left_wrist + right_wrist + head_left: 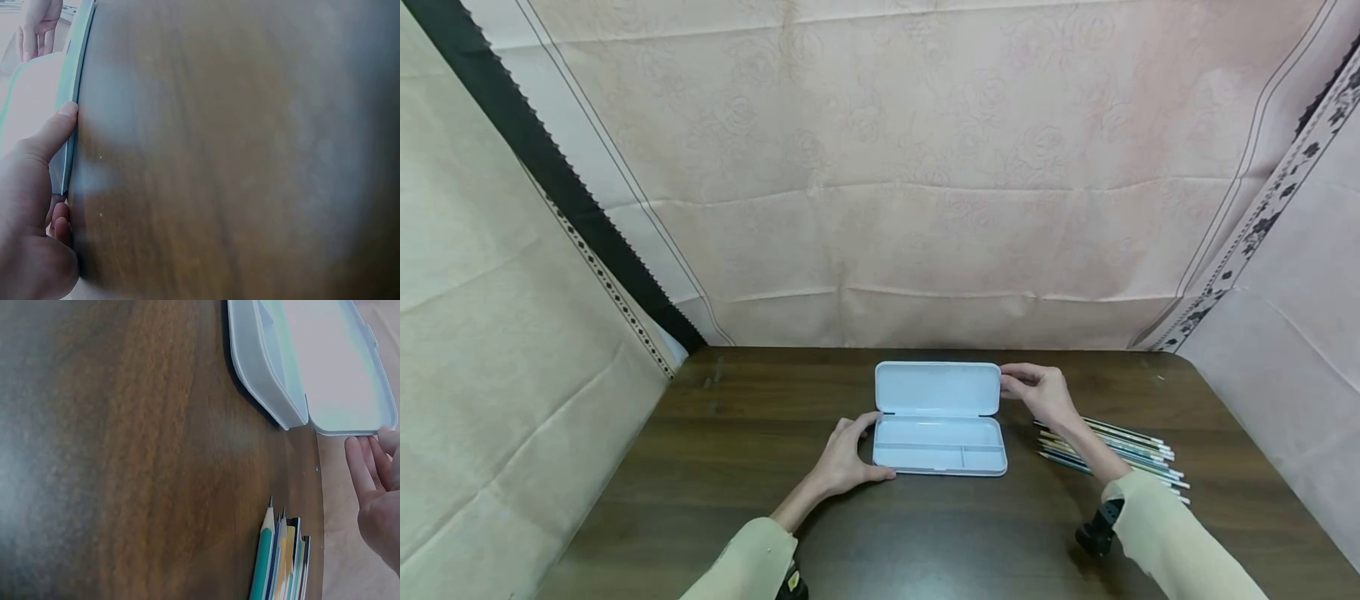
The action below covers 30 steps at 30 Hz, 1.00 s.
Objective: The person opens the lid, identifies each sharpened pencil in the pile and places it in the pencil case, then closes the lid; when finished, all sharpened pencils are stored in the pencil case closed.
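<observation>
A pale blue pencil case [940, 458] lies on the table with its lid [937, 387] raised. The base has shallow compartments with nothing in them. My left hand [844, 458] holds the base at its left end, thumb on the front edge and fingers toward the back corner. At the lid's right edge, my right hand [1037, 390] pinches the rim between thumb and fingers, as the right wrist view also shows. Several pencils [265, 556] lie in a loose bundle under my right forearm, their sharpened tips toward the case.
The dark wooden table [730, 500] stretches out around the case. Behind it hangs a pale patterned cloth [925, 208], with more cloth at the left and right sides. The table's far edge lies just beyond the raised lid.
</observation>
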Available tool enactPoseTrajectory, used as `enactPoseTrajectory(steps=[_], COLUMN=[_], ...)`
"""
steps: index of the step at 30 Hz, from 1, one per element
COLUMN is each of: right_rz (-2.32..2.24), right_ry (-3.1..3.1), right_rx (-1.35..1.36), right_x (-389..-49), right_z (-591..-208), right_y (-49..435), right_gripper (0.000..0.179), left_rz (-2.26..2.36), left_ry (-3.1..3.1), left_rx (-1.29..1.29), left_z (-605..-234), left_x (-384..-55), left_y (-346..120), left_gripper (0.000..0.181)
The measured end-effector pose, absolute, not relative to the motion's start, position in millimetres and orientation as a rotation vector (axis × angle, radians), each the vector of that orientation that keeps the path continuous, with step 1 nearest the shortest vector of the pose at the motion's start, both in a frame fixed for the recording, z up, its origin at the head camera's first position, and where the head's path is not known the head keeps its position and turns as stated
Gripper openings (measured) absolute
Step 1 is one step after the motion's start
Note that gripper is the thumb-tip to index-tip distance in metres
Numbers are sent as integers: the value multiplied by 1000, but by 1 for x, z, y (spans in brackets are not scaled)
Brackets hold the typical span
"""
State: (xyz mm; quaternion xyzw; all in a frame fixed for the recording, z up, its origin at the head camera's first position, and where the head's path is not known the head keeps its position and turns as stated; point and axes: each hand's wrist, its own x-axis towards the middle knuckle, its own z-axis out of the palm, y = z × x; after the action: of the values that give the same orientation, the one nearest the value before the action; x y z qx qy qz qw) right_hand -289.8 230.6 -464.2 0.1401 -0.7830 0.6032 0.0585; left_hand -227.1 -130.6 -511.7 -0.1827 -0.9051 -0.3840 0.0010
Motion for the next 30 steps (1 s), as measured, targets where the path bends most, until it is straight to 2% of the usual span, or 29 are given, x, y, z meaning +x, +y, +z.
enactPoseTrajectory(steps=[7,14,19,28,30], right_rz=[1645,1067,884,676,649], right_ry=[-2482,-2531,-2444,-2393,-2367], right_rx=[448,653,788,735,743], right_x=[-272,-227,-196,-161,-158], right_z=[-458,-453,-466,-492,-498], right_y=[254,306,336,369,373], right_gripper=[29,16,29,43,29], left_rz=[-1211,-1215,-1205,-1230,-1234], left_ry=[-2849,-2828,-2820,-2837,-2837], left_rx=[-566,-583,-589,-581,-581], left_z=[-511,-512,-512,-512,-511], left_x=[-228,-228,-228,-227,-227], left_y=[-130,-131,-133,-132,-132], left_gripper=[91,91,90,90,90])
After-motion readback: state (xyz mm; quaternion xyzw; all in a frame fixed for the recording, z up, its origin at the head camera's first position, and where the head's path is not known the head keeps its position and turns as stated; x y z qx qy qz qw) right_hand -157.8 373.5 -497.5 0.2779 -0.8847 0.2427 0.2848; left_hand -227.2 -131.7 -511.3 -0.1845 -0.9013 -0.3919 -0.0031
